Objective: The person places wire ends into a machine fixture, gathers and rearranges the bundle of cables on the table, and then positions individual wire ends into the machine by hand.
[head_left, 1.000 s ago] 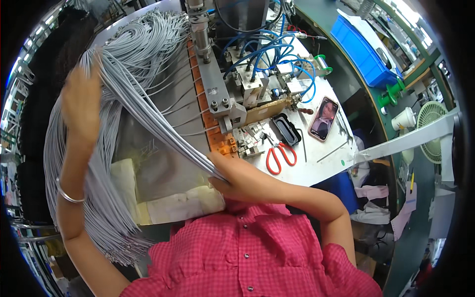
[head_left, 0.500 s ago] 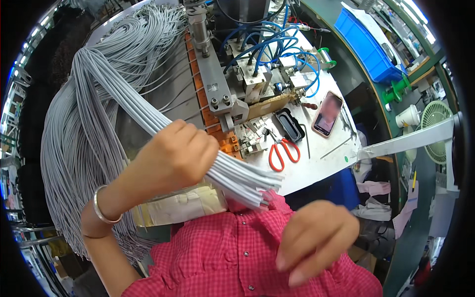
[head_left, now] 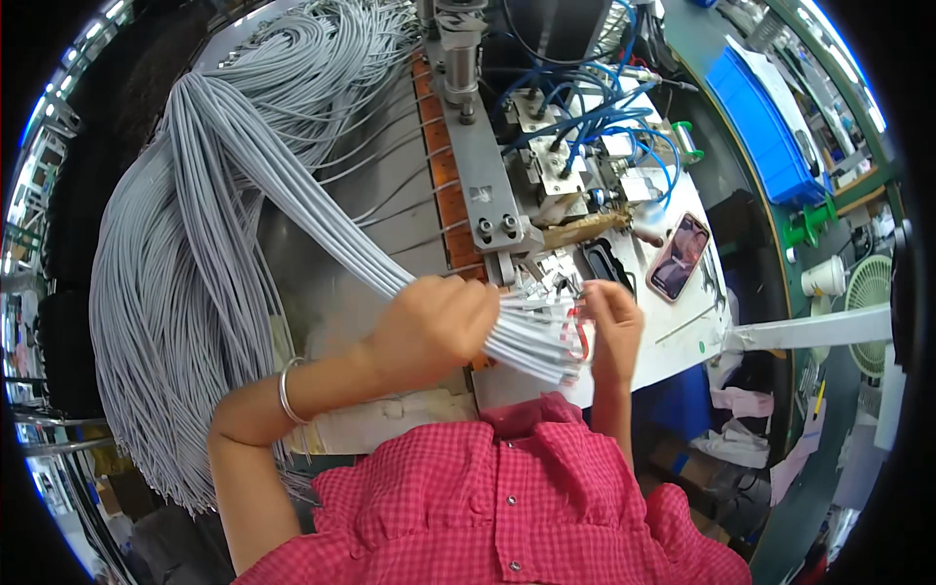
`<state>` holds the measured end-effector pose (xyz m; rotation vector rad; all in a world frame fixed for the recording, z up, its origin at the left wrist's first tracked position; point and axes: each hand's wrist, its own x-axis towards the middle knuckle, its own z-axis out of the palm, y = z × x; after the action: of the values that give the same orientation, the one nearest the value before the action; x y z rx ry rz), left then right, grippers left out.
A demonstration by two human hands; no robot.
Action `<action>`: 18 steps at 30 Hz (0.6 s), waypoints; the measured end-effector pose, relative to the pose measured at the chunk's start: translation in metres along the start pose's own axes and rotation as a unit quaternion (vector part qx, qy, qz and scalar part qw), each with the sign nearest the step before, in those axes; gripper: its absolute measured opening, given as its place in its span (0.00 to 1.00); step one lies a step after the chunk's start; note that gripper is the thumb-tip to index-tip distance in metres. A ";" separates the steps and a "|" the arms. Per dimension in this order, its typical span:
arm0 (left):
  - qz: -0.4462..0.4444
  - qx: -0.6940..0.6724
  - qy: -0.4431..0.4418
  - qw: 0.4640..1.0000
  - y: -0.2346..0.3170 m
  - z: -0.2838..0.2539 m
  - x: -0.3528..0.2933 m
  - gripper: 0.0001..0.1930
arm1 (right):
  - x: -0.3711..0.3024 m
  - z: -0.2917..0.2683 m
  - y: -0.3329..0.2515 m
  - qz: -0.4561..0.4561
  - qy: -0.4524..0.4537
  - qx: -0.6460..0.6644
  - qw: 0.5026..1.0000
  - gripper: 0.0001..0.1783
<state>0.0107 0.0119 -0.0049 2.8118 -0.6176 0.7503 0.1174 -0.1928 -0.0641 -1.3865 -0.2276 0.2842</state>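
My left hand (head_left: 444,320), with a bangle at its wrist, is closed around a thick bundle of grey cables (head_left: 531,349). The bundle's cut ends fan out to the right of the fist. At the upper edge of these ends, my right hand (head_left: 612,322) pinches with thumb and forefinger at what looks like the tip of one cable. Behind the ends, red-handled scissors (head_left: 583,343) show only in part. The bundle runs back up left to a large hanging mass of grey cables (head_left: 180,253).
A metal press fixture (head_left: 478,146) with blue air hoses (head_left: 585,122) stands behind my hands, beside an orange strip (head_left: 444,185) with cables lying across it. On the white worktop lies a phone (head_left: 680,255) with a lit screen. Farther right are a blue bin (head_left: 765,127) and a fan (head_left: 868,302).
My left hand has moved right with the bundle. My right hand has risen from in front of my shirt to the cable ends and closed in a pinch. The view has shifted.
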 end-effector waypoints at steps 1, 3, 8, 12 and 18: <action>-0.017 0.007 -0.005 1.000 0.001 0.001 -0.001 0.15 | 0.002 0.003 0.007 0.068 -0.021 -0.056 0.996 0.04; -0.026 -0.005 -0.008 1.000 0.003 0.001 -0.002 0.15 | 0.003 0.012 0.015 0.040 -0.064 0.001 0.997 0.04; -0.051 -0.024 -0.053 0.997 0.004 -0.001 0.000 0.15 | 0.004 0.024 0.008 0.070 -0.130 0.080 0.986 0.06; -0.067 -0.025 -0.035 0.997 0.009 0.001 0.001 0.15 | 0.005 0.027 0.003 0.073 -0.136 0.061 0.986 0.06; -0.103 -0.018 -0.059 0.993 0.011 0.001 -0.001 0.13 | -0.002 0.025 0.000 0.065 -0.158 0.080 0.982 0.06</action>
<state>0.0058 0.0020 -0.0053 2.8442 -0.3459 0.5325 0.1070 -0.1700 -0.0598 -1.1944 -0.3682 0.6197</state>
